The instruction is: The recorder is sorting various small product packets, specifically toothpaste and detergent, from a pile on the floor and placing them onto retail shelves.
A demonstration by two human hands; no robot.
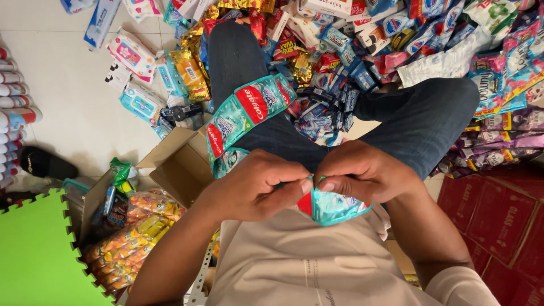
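Fingers [303, 184] of both hands pinched on teal sachet strip [249, 110], knuckles together, wrists bent inward.

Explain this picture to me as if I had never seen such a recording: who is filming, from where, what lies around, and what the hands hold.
There is no machine here. A person wears a camera on the head, so this single view looks straight down at their own body: a beige shirt and legs in dark jeans. The left hand and right hand meet in front of the chest and together pinch a chain of joined green-and-red sachets, which trails away over the left knee. On the pale tiled floor lies a big heap of colourful small packets. To the left stand an open cardboard box, a bag of yellow snacks and a green foam mat. Red cartons sit at the right.
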